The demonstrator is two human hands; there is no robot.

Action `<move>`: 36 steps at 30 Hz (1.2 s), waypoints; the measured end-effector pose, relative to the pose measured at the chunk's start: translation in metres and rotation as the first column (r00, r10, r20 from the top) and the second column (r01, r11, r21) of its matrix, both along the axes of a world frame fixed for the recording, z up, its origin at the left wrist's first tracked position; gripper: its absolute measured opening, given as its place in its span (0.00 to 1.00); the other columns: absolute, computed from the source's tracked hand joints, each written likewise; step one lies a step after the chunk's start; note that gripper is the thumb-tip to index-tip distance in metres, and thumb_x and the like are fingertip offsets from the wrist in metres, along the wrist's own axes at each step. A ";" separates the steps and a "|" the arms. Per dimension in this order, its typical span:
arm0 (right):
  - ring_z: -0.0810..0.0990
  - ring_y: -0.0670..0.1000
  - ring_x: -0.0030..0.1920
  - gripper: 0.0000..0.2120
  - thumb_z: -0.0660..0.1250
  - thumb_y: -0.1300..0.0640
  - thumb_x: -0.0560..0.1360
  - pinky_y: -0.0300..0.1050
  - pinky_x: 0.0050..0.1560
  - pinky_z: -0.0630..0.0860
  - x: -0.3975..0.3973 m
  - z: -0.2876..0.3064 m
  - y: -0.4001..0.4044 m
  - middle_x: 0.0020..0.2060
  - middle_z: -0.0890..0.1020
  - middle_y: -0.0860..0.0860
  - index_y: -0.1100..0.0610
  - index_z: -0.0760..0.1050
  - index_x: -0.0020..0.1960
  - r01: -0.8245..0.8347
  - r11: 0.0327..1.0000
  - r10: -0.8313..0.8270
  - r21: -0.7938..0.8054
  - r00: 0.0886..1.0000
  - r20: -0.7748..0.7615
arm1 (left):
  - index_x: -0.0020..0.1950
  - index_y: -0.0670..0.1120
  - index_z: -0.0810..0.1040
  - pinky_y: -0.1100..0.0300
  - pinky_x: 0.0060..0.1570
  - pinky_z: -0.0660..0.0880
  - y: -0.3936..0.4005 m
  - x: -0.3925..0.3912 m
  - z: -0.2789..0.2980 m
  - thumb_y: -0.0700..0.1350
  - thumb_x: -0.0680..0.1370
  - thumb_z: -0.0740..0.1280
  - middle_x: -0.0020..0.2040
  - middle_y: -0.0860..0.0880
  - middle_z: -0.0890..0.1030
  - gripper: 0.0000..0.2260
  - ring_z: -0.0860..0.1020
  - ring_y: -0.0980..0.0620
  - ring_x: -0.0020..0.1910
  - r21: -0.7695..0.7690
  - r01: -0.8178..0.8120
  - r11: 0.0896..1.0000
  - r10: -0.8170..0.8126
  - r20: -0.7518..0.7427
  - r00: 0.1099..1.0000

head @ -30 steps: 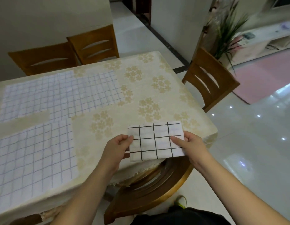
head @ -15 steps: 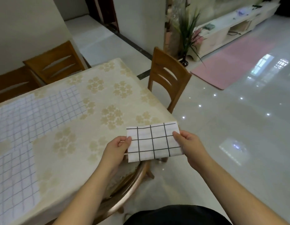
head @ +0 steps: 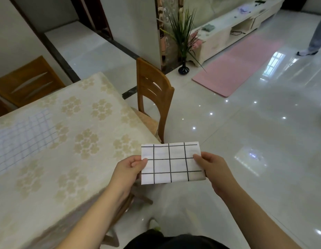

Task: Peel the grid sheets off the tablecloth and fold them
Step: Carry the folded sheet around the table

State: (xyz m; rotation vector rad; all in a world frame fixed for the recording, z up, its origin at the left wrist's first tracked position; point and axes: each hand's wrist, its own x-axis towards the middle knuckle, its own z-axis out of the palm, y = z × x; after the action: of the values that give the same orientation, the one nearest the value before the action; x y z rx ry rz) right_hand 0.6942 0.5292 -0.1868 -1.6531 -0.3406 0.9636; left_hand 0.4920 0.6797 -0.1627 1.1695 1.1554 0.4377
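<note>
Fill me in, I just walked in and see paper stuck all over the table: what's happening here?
A person is holding a folded grid sheet in the air beside the table corner, the left hand pinching its left edge and the right hand its right edge. At least one more grid sheet lies flat on the flowered tablecloth, not yet peeled. A wooden chair stands at the table's end.

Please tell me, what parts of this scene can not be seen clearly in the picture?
- Head view: grid sheet on the tablecloth is cut off by the left edge.
- Folded sheet: its underside and layer count are hidden.
- Left hand and right hand: fingers behind the sheet are hidden.
</note>
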 end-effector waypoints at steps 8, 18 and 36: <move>0.85 0.54 0.49 0.07 0.68 0.57 0.78 0.52 0.52 0.81 0.051 -0.003 0.026 0.46 0.87 0.52 0.57 0.82 0.53 0.043 0.999 -0.042 0.013 0.996 -0.082 | 0.53 0.37 0.81 0.60 0.37 0.81 0.033 0.055 -0.012 0.37 0.78 0.67 0.46 0.39 0.86 0.06 0.84 0.48 0.40 0.005 0.035 0.999 -0.035 0.009 0.999; 0.85 0.54 0.46 0.06 0.67 0.59 0.78 0.50 0.50 0.81 0.127 -0.009 0.082 0.45 0.87 0.55 0.58 0.82 0.51 0.053 0.995 -0.058 -0.082 0.997 -0.053 | 0.50 0.40 0.80 0.59 0.36 0.80 0.099 0.137 -0.042 0.38 0.80 0.66 0.38 0.46 0.85 0.04 0.83 0.50 0.37 -0.071 0.168 0.983 -0.168 0.014 0.986; 0.84 0.50 0.44 0.06 0.68 0.58 0.77 0.44 0.45 0.78 0.290 -0.012 0.173 0.44 0.86 0.53 0.58 0.82 0.51 0.154 0.987 -0.155 -0.045 0.987 -0.038 | 0.49 0.51 0.82 0.43 0.49 0.82 0.184 0.298 -0.052 0.49 0.78 0.70 0.50 0.41 0.84 0.04 0.83 0.40 0.49 -0.044 0.171 0.984 -0.176 -0.117 0.977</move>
State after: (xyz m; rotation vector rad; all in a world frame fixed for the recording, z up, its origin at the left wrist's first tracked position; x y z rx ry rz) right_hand 0.9847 0.7027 -0.1984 -1.6690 -0.1628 0.8915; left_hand 0.7896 0.8640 -0.2144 1.2693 1.1486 0.2152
